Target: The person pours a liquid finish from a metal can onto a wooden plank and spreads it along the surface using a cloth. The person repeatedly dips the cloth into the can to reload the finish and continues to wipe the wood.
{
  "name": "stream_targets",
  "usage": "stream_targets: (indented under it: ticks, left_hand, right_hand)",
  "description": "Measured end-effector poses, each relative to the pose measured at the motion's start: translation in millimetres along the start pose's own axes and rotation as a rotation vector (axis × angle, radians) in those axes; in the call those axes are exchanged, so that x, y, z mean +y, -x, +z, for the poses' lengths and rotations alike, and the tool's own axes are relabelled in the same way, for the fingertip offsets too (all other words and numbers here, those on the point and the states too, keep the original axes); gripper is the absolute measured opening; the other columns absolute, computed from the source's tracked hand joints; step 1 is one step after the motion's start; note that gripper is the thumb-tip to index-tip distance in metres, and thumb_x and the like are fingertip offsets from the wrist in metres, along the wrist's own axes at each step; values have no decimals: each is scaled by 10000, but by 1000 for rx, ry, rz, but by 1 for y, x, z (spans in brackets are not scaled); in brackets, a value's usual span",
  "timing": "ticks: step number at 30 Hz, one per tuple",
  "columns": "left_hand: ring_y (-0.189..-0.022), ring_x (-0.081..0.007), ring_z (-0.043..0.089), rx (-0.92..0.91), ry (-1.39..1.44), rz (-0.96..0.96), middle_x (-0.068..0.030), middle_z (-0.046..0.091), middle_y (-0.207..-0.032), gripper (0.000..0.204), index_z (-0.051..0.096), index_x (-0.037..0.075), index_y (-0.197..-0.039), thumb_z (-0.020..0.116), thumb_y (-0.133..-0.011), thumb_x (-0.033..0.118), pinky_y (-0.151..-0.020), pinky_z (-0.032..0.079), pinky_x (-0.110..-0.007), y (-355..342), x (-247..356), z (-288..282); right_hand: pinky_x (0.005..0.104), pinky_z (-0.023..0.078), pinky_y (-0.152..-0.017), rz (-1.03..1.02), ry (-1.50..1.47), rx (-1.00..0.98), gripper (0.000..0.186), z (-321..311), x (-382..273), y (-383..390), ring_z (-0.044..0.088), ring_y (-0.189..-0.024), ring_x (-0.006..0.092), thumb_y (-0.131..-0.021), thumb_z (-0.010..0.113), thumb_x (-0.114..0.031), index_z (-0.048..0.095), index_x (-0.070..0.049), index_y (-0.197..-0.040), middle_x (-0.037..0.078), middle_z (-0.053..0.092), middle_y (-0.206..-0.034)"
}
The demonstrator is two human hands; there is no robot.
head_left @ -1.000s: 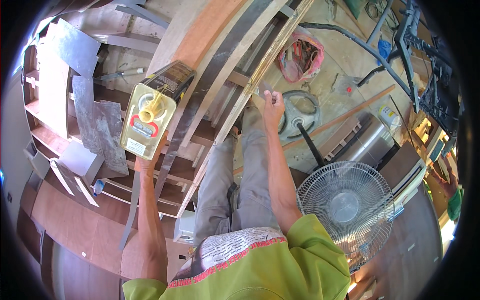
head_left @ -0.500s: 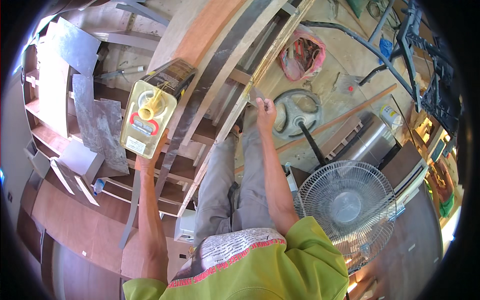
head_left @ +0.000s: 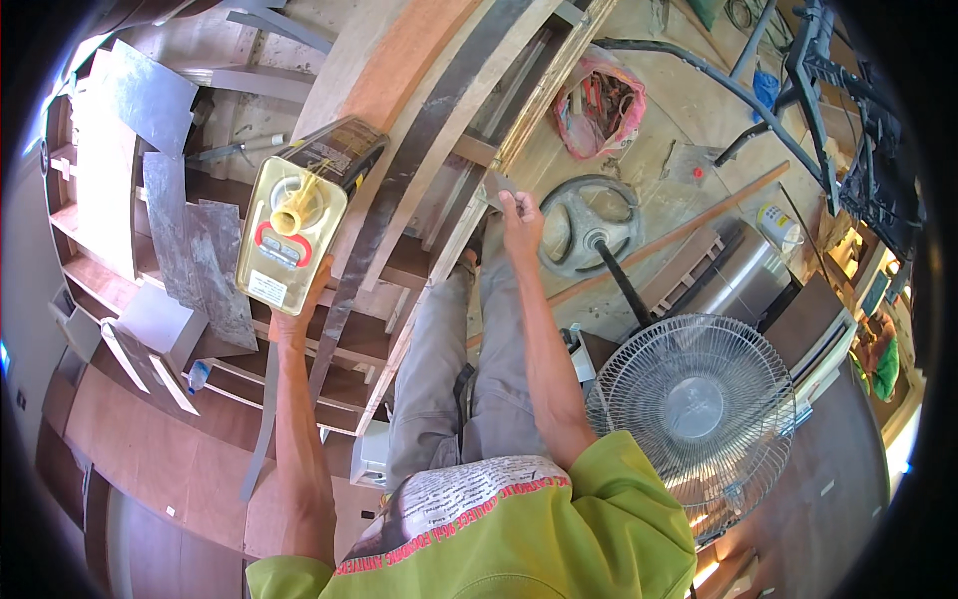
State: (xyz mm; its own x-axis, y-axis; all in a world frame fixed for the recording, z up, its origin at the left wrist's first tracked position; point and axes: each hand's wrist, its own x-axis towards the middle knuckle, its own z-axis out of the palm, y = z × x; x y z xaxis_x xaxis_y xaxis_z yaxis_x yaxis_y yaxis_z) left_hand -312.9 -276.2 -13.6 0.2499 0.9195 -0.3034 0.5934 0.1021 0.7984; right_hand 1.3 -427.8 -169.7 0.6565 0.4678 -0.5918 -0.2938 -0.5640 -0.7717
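A rectangular metal tin (head_left: 271, 290), with a yellow spout and a red handle on its top, is tilted so that this top faces me. My left hand (head_left: 299, 309) grips its near right edge; most of those fingers are hidden behind it. Between the fingertips of my right hand (head_left: 521, 225) is a thin grey scraper blade (head_left: 497, 188), beside the edge of a wooden frame (head_left: 519, 130). A dark smeared strip (head_left: 407, 165) runs along the frame's curved face, to the right of the tin.
A standing fan (head_left: 693, 407) with a round base (head_left: 624, 225) is on my right. Beyond it lie a pink sack (head_left: 601, 108) of scraps and black metal tubing (head_left: 699, 70). Grey sheet pieces (head_left: 170, 235) rest on shelving at left. A wooden strip (head_left: 699, 228) crosses the floor.
My right hand has shifted slightly left with the scraper blade, which shows more fully. The tin has moved very slightly left in my left hand.
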Motion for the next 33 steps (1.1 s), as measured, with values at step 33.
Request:
stream_targets:
  ticks: [33]
  left_hand:
    - [-828,-84,635,-36,-249,159,38,676,-946,178,667,100,-1002,755,-865,172,-697,504,-259,0,-11,-2]
  right_hand:
    - [207,365,-573,37,-53,-26,213,3,7,17,431,-638,29,-931,686,-241,592,-63,-863,-67,494,-710]
